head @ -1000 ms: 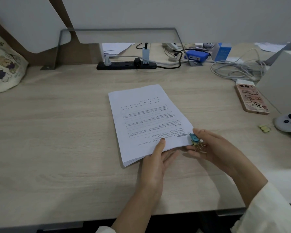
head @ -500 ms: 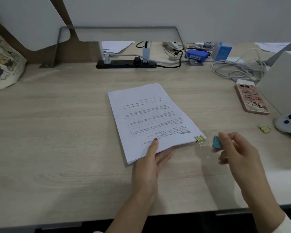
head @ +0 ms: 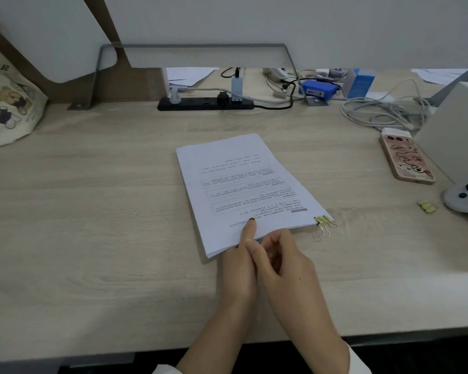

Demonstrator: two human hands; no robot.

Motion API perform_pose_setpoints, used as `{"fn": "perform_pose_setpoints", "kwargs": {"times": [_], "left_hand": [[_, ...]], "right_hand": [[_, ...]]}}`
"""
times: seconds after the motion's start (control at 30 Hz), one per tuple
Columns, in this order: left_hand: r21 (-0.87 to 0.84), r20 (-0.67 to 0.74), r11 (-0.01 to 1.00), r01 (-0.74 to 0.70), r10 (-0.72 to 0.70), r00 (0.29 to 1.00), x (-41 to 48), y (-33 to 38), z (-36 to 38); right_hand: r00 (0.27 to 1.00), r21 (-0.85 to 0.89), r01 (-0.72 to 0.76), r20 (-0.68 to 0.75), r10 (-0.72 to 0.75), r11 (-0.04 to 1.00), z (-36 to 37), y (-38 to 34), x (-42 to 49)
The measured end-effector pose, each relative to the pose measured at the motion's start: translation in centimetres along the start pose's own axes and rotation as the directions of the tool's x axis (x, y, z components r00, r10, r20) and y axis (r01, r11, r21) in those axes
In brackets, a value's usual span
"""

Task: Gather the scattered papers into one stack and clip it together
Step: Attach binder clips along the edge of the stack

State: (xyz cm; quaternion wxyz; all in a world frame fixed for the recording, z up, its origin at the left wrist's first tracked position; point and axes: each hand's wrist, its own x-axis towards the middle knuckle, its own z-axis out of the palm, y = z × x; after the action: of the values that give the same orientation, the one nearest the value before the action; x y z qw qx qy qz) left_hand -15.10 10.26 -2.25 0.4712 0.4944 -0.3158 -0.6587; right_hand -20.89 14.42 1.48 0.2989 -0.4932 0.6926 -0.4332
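Now the paper stack (head: 243,184) lies squared up in the middle of the counter (head: 92,225), with its printed text facing away from the person. A yellow binder clip (head: 323,222) is already clamped on the near right corner, its wire handles sticking out over the wood. The left hand (head: 239,265) holds the stack's near edge with its thumb (head: 250,226) flat on the top sheet; its other fingers are hidden. The right hand (head: 284,265) is tucked against the left one at that same edge with its fingers curled in, and I cannot tell whether it holds anything. Off to the right lie a spare yellow clip (head: 427,207), a phone in a pink case (head: 407,157) and a white controller (head: 465,198). A black power strip (head: 206,103) is at the back and a bear-print tote bag (head: 8,103) far left.
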Motion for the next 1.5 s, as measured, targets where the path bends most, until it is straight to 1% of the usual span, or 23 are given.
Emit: {"fn": "perform_pose_setpoints", "kwargs": {"times": [0.03, 0.13, 0.2, 0.27, 0.33, 0.4, 0.43, 0.5, 0.6, 0.7, 0.73, 0.9, 1.03, 1.17, 1.4, 1.5], "left_hand": [[0.023, -0.007, 1.000, -0.010, 0.010, 1.000, 0.1, 0.1, 0.1], [0.019, 0.000, 0.999, 0.045, -0.045, 0.999, 0.4, 0.2, 0.5], [0.061, -0.024, 0.998, 0.027, -0.026, 0.999, 0.6, -0.1, 0.4], [0.087, -0.064, 0.996, 0.005, 0.000, 0.998, 0.5, -0.1, 0.3], [0.106, -0.083, 0.994, 0.022, -0.013, 0.996, 0.3, 0.1, 0.3], [0.099, -0.096, 0.995, 0.031, -0.021, 0.995, 0.2, 0.4, 0.4], [0.085, -0.096, 0.996, 0.026, -0.017, 0.995, 0.1, 0.6, 0.5], [0.043, -0.092, 0.999, 0.019, -0.015, 0.996, 0.1, 0.8, 0.6], [-0.081, -0.037, 0.996, 0.030, -0.033, 0.999, -0.1, 1.4, 0.7], [-0.152, 0.010, 0.988, 0.027, -0.026, 1.000, -0.4, 1.9, 0.7], [-0.161, 0.017, 0.987, 0.023, -0.021, 1.000, -0.6, 2.1, 0.8], [-0.169, 0.019, 0.985, -0.012, 0.015, 1.000, -0.7, 2.2, 0.7], [-0.152, 0.029, 0.988, -0.008, 0.013, 1.000, -0.6, 2.0, 0.6], [-0.115, 0.048, 0.993, -0.021, 0.026, 0.999, -0.6, 1.8, 0.6], [-0.117, 0.063, 0.993, 0.001, 0.006, 0.998, -0.6, 1.7, 0.6], [-0.127, 0.056, 0.992, 0.008, -0.001, 0.998, -0.6, 1.8, 0.6]], "right_hand": [[1.000, -0.015, 0.001, -0.007, -0.002, 1.000, -0.1, 0.2, 0.1], [0.999, -0.026, -0.042, 0.000, 0.042, 0.999, -0.7, 0.5, 0.5], [0.998, -0.103, -0.059, 0.031, 0.062, 0.993, -1.3, 0.6, 0.6], [0.996, -0.214, -0.018, 0.078, 0.036, 0.977, -1.7, 0.6, 0.5], [0.993, -0.248, 0.014, 0.117, 0.016, 0.969, -1.8, 0.7, 0.4], [0.986, -0.213, -0.007, 0.164, 0.042, 0.977, -1.8, 0.9, 0.5], [0.977, -0.155, -0.042, 0.200, 0.073, 0.987, -1.8, 0.9, 0.5], [0.950, 0.030, -0.170, 0.269, 0.156, 0.985, -2.0, 1.0, 0.6], [0.902, 0.248, -0.388, 0.299, 0.311, 0.887, -2.9, 1.3, 1.0], [0.852, 0.365, -0.504, 0.358, 0.381, 0.783, -3.7, 1.7, 1.8], [0.844, 0.375, -0.518, 0.373, 0.386, 0.769, -3.9, 1.8, 2.0], [0.832, 0.358, -0.530, 0.396, 0.388, 0.769, -3.8, 1.8, 2.3], [0.825, 0.363, -0.544, 0.392, 0.406, 0.756, -3.6, 1.4, 2.1], [0.835, 0.345, -0.527, 0.382, 0.397, 0.776, -3.5, 1.2, 2.2], [0.829, 0.311, -0.533, 0.378, 0.412, 0.787, -3.4, 1.2, 2.5], [0.829, 0.302, -0.541, 0.352, 0.435, 0.785, -3.5, 1.3, 2.7]]}}
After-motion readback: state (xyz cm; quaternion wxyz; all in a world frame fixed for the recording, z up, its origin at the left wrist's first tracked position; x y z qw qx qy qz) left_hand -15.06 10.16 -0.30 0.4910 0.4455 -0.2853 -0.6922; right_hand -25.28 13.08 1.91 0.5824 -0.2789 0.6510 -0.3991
